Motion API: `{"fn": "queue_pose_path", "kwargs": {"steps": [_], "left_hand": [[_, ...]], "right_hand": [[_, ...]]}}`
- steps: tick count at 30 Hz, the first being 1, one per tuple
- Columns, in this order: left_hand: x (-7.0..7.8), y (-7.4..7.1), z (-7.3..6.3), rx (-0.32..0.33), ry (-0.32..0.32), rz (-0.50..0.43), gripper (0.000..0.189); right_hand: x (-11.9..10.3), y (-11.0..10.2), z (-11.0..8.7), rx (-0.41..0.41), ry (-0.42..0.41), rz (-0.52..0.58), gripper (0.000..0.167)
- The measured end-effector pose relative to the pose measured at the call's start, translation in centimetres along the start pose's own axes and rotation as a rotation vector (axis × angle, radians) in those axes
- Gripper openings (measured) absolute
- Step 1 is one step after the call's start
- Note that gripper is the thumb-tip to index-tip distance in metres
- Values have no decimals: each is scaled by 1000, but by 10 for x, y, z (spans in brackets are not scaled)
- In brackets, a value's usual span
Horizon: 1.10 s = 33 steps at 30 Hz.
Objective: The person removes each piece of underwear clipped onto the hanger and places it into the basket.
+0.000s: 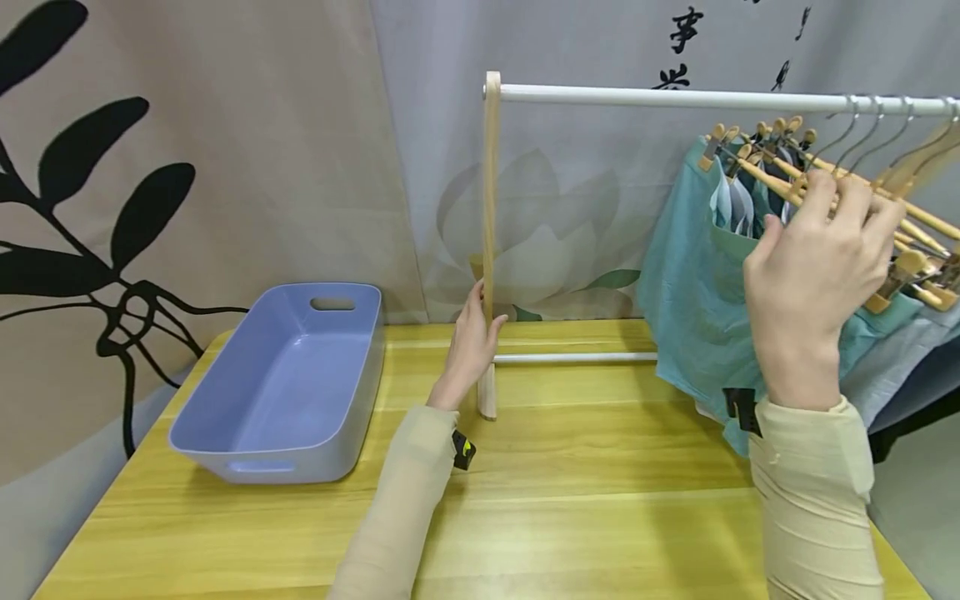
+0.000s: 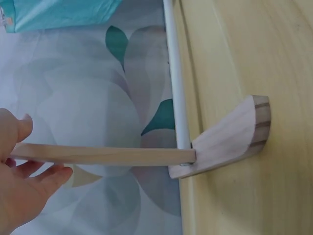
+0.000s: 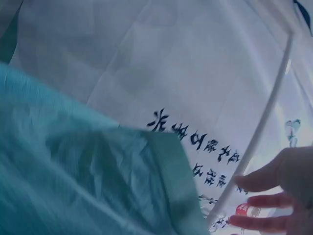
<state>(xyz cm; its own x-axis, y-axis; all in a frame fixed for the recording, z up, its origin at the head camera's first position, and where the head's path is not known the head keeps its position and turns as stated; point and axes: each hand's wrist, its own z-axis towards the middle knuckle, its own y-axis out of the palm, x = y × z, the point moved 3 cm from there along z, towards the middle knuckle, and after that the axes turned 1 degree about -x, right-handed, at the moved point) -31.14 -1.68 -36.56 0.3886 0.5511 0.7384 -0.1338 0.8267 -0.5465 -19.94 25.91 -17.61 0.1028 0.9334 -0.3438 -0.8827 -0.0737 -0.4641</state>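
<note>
In the head view, my left hand [image 1: 471,342] grips the wooden upright [image 1: 491,200] of a clothes rack at its lower half. The left wrist view shows this post [image 2: 112,154] between thumb and fingers, above its foot [image 2: 225,134]. My right hand [image 1: 828,250] is at the bunched wooden clip hangers [image 1: 780,179], over a teal garment [image 1: 690,275]. Seen from the right wrist, thumb and fingers [image 3: 266,224] are spread apart near the white rod [image 3: 264,115], with teal cloth [image 3: 98,171] to their left. Other garments hang partly hidden behind my right hand.
A blue plastic basin [image 1: 292,392] stands left on the wooden table [image 1: 600,500]. The rack's white top rail [image 1: 637,96] and lower rail [image 1: 577,358] run rightward from the upright. A printed curtain [image 1: 300,150] hangs close behind.
</note>
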Motion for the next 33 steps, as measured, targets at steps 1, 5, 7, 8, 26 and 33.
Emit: {"fn": "queue_pose_path", "kwargs": {"steps": [1, 5, 7, 8, 26, 33], "left_hand": [[0, 1, 1, -2, -7, -10, 64], [0, 2, 7, -1, -20, -11, 59], [0, 2, 8, 2, -21, 14, 55], [-1, 2, 9, 3, -20, 30, 53], [-5, 0, 13, 38, 35, 149, 48], [-4, 0, 13, 35, 45, 139, 47]], "right_hand": [[3, 1, 4, -37, 26, -44, 40], [13, 10, 18, -170, 89, -200, 44], [18, 14, 23, -240, 113, -280, 47], [20, 16, 25, -280, 124, -321, 49], [30, 19, 24, -89, 78, -151, 40], [29, 15, 24, -70, 67, -143, 37]]}}
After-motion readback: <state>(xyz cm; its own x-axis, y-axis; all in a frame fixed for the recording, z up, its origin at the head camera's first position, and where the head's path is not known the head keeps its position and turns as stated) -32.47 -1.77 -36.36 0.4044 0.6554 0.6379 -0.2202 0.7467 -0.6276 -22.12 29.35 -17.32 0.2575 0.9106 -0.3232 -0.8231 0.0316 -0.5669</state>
